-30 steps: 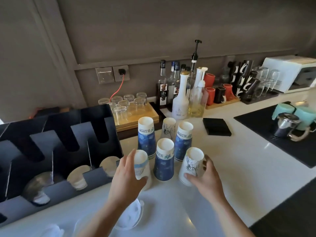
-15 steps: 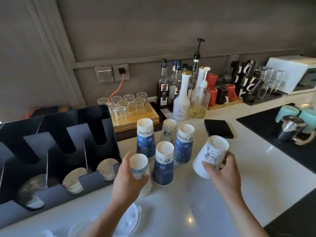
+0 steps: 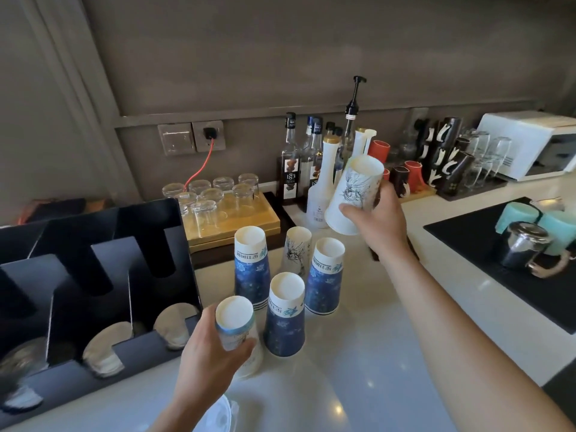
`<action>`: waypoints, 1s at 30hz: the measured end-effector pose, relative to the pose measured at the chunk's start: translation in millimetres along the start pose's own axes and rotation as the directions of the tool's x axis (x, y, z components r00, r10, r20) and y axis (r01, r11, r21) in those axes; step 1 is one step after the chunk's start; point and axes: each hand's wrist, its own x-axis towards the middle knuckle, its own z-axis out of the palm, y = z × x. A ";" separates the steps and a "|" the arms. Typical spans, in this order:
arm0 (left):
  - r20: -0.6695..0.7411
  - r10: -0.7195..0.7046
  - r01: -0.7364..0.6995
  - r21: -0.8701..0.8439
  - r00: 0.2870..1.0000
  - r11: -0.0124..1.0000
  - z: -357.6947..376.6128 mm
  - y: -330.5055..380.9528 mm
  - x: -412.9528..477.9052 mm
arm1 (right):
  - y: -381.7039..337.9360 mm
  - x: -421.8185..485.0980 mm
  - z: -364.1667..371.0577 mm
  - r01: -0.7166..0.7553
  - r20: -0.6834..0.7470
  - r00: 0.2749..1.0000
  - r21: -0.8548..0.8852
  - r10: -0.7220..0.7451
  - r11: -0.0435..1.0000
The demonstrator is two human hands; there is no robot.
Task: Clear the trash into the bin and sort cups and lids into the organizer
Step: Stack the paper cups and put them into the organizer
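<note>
My right hand (image 3: 375,221) holds a white paper cup (image 3: 355,194) with a dark drawing, upside down and tilted, lifted above the counter behind the group of cups. My left hand (image 3: 208,353) grips a light-blue-banded paper cup (image 3: 235,322) standing upside down on the counter. Three blue upside-down cup stacks (image 3: 285,313) and one white drawn cup (image 3: 297,251) stand between my hands. The black organizer (image 3: 93,275) sits at left, with lids (image 3: 103,347) in its front slots. A clear plastic lid (image 3: 223,413) lies by my left forearm.
A wooden tray with upturned glasses (image 3: 215,198) stands behind the cups. Syrup bottles (image 3: 311,163), red and black mugs, and a white appliance (image 3: 536,145) line the back wall. A black mat with a metal pitcher (image 3: 523,244) lies at right.
My right hand has lifted the white drawn cup off the counter and carried it up and toward the back. My left hand keeps its hold on the banded cup.
</note>
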 end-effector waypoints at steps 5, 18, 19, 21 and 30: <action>0.012 0.008 -0.008 -0.011 1.000 1.000 -2.0 1.8 -0.2 | -11.8 33.5 48.2 -0.021 0.269 0.962 -0.096 0.046 0.995; 0.004 0.036 -0.036 -0.029 0.999 0.999 -0.5 -1.0 -3.0 | 19.7 83.8 91.6 0.021 0.802 0.536 -0.325 0.264 0.945; 0.001 0.042 -0.042 -0.021 0.999 0.999 -0.5 -0.8 -3.1 | 21.7 86.1 92.2 -0.012 0.816 0.504 -0.323 0.284 0.946; -0.003 0.048 -0.048 -0.015 0.999 0.999 -1.3 0.0 -3.4 | 25.5 90.0 94.0 -0.082 0.842 0.459 -0.276 0.282 0.958; 0.013 -0.009 0.010 -0.086 1.000 0.996 0.9 -4.0 -4.8 | 52.0 89.1 109.4 -0.154 0.901 0.333 -0.238 0.277 0.959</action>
